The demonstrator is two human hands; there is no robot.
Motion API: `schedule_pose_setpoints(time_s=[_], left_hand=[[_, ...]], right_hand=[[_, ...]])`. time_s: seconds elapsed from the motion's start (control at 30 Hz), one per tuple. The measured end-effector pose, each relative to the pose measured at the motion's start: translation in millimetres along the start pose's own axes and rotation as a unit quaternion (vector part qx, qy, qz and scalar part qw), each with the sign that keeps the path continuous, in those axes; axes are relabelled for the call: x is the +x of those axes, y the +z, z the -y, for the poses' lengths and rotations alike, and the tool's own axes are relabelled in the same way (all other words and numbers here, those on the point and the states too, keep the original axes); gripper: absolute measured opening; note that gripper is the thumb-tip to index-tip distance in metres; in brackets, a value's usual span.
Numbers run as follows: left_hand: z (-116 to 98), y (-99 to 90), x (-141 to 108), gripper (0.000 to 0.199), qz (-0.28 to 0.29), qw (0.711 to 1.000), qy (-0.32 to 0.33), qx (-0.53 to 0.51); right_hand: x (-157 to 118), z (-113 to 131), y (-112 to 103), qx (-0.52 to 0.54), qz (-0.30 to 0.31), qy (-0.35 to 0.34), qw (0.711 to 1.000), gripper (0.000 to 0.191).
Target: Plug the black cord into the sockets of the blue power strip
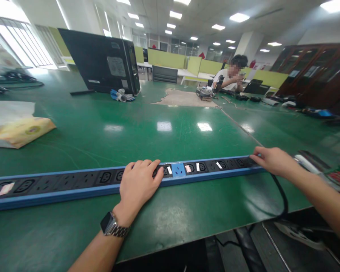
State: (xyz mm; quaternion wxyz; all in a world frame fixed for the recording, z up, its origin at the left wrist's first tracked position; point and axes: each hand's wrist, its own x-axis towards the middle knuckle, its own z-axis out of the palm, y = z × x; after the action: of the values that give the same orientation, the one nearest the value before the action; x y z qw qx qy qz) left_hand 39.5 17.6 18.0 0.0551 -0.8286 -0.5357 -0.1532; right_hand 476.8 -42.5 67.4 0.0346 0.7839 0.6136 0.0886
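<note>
A long blue and black power strip [86, 180] lies along the front of the green table, with several sockets and small white and pink stickers on its face. Over its middle, my left hand [140, 181] is wrapped, fingers on the far edge and thumb beside the blue socket [178, 170]. That wrist wears a watch [113, 224]. At the strip's right end, my right hand [268, 158] has its fingers pinched together against the strip; what is between the fingertips is hidden. A black cable [283, 196] curves from below this hand toward the table's front edge.
A black computer case [102, 62] stands at the back left, blue-white gloves [122, 95] beside it. At left is a tissue pack [22, 130]. Another person [229, 77] sits across the green table [147, 132], near a small device [205, 93]. Clutter lies along the right.
</note>
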Motion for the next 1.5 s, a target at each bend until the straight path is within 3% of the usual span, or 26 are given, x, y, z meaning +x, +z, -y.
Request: schedule_pose_setpoints(time_s=[0.1,0.43,0.5,0.57,0.63,0.7,0.77,0.83,0.9,1.0,1.23,1.5], left_hand=[[-0.5,-0.7,0.4,0.042,0.000,1.000,-0.001,-0.003],[-1.6,-2.7,-0.3,0.043,-0.003,1.000,-0.001,-0.004],[-1.8,-3.1,-0.8,0.042,-0.005,1.000,-0.001,-0.005],[-1.8,-3.4,-1.3,0.042,-0.006,1.000,0.003,-0.008],[-1.7,-3.1,-1.7,0.042,-0.010,1.000,0.005,-0.011],[-1.5,-2.3,-1.8,0.042,-0.018,1.000,0.005,-0.015],[-1.1,-1.4,-1.8,0.043,-0.022,1.000,0.004,-0.017],[-0.7,-0.6,-1.8,0.043,-0.020,1.000,0.006,-0.014],[-0.4,-0.1,-1.9,0.042,-0.021,1.000,0.007,-0.009],[-0.3,0.3,-2.2,0.041,-0.024,1.000,0.007,-0.003],[-0.1,1.2,-2.5,0.040,-0.021,1.000,0.005,-0.010],[-0.3,0.3,-1.8,0.042,-0.017,1.000,0.002,-0.017]], right_hand=[[-5.3,-2.1,15.3,0.015,-0.002,-0.003,1.000,0.029],[-17.3,9.5,14.2,-0.003,0.007,-0.015,1.000,0.031],[-18.3,11.5,-0.2,0.023,-0.026,0.006,0.999,0.029],[-19.8,12.6,-26.9,0.095,-0.128,0.064,0.985,0.029],[-22.7,13.9,-60.4,0.204,-0.248,0.118,0.940,0.033],[-26.5,17.9,-91.2,0.295,-0.295,0.120,0.901,0.036],[-29.7,27.7,-110.5,0.332,-0.251,0.096,0.904,0.037],[-31.2,43.5,-114.5,0.304,-0.172,0.074,0.934,0.034],[-30.8,63.0,-105.4,0.262,-0.097,0.040,0.959,0.032],[-27.8,92.6,-79.3,0.225,-0.032,-0.023,0.974,0.030],[-16.5,139.3,-33.3,0.187,0.006,-0.066,0.980,0.026],[-19.2,154.0,-33.9,-0.008,-0.007,-0.060,0.998,0.029]])
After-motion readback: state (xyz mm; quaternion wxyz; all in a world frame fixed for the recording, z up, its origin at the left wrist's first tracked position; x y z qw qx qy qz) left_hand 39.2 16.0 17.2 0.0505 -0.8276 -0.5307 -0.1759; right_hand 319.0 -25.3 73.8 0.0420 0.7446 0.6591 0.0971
